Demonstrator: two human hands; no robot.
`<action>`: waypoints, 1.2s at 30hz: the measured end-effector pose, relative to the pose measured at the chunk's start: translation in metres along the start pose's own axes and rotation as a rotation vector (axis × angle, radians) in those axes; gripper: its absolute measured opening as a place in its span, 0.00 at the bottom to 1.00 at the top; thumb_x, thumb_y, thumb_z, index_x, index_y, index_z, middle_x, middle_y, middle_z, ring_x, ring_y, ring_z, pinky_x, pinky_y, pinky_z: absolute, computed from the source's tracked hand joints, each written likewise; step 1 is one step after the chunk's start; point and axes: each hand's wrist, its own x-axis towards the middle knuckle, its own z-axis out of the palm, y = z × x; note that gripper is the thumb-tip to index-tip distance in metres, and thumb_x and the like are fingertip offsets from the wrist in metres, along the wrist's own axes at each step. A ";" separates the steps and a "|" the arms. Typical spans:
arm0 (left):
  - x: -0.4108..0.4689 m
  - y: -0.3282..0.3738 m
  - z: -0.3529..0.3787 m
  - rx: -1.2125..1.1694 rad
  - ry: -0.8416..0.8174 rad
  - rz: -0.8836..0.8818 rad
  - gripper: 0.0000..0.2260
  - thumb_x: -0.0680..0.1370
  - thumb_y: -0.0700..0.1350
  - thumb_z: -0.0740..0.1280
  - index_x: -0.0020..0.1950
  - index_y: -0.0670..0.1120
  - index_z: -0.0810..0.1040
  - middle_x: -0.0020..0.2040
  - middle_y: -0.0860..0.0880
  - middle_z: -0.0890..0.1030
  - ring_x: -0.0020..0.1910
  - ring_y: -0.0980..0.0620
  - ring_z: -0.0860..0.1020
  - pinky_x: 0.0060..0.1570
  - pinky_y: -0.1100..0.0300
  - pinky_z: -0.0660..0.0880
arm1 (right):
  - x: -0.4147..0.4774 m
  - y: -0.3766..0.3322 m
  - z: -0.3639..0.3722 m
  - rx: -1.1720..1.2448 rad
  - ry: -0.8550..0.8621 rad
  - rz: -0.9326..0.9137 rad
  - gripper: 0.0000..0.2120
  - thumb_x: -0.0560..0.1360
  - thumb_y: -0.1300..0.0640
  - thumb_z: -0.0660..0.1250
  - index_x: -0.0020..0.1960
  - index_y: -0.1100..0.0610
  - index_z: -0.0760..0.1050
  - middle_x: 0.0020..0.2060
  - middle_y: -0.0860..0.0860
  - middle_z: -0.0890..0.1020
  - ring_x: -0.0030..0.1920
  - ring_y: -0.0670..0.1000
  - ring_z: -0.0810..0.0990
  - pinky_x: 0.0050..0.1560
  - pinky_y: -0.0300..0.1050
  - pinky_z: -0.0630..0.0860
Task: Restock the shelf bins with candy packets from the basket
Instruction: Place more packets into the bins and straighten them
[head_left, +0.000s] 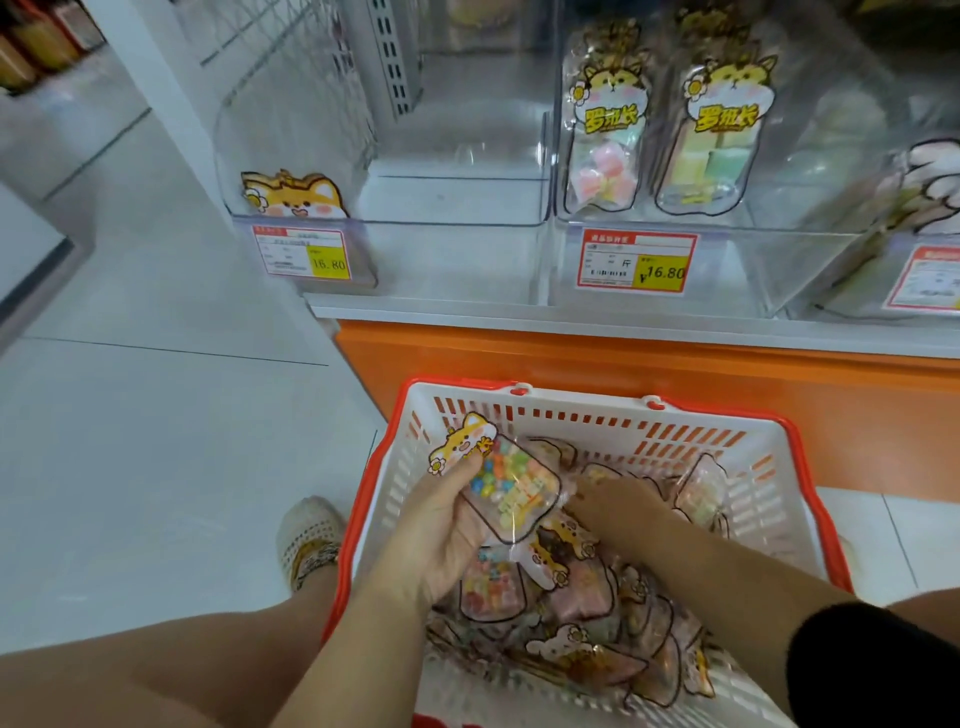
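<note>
Over the basket (571, 402), centre-left: holding one candy packet (506, 488) in left grip (441, 535). Closed round it, fingers curled underneath, thumb pressed on the cartoon-dog header. Firm hold. Held tilted just above the heap (571, 597), header toward basket's far-left corner, multicoloured sweets showing through clear film.

Right of that packet, inside basket: right grip (618, 501) palm down, fingertips at the held packet's right edge and touching the heap. Blurred, so cannot tell how far open or whether pinching anything. Black sleeve (872, 660) on that arm, over basket's near-right rim.

Across basket's near half: heap of similar packets, overlapping, lying flat or slanted.

Beyond basket's far rim: orange shelf base (675, 379), white ledge (519, 307) above it, clear bins on the ledge.
- Far-left of basket: left bin (441, 249), single packet (293, 195) leaning in its front-left corner.
- Straight beyond basket: middle bin (779, 249), two packets (608, 130) upright side by side, pink sweets in one, yellow-green in the other.
- Far-right of basket: third bin (872, 270), cut off at frame edge.
- Red-and-yellow price tags (636, 265) on bin fronts, 16.80 readable on two.

Left of basket, on white tile floor (156, 441): foot in a knitted shoe (309, 535), just beside basket's left wall.
</note>
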 end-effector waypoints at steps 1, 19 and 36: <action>0.002 -0.003 0.001 0.015 0.028 -0.001 0.20 0.78 0.41 0.67 0.68 0.36 0.74 0.62 0.34 0.80 0.62 0.38 0.80 0.64 0.39 0.75 | 0.001 0.002 0.001 0.002 0.003 0.002 0.27 0.79 0.60 0.64 0.76 0.56 0.60 0.73 0.55 0.65 0.67 0.59 0.72 0.57 0.54 0.75; -0.011 -0.031 0.016 0.565 0.226 0.055 0.13 0.84 0.56 0.58 0.66 0.57 0.73 0.62 0.56 0.77 0.63 0.51 0.76 0.62 0.51 0.73 | -0.053 -0.056 -0.083 1.166 0.480 0.251 0.13 0.80 0.43 0.63 0.53 0.51 0.80 0.40 0.46 0.79 0.35 0.43 0.76 0.36 0.40 0.73; -0.014 0.031 -0.012 0.807 0.474 0.469 0.13 0.77 0.37 0.70 0.58 0.52 0.77 0.49 0.56 0.83 0.46 0.59 0.81 0.47 0.57 0.79 | -0.003 -0.057 -0.031 1.697 -0.007 0.524 0.18 0.78 0.58 0.66 0.67 0.58 0.72 0.48 0.55 0.77 0.39 0.52 0.75 0.40 0.46 0.74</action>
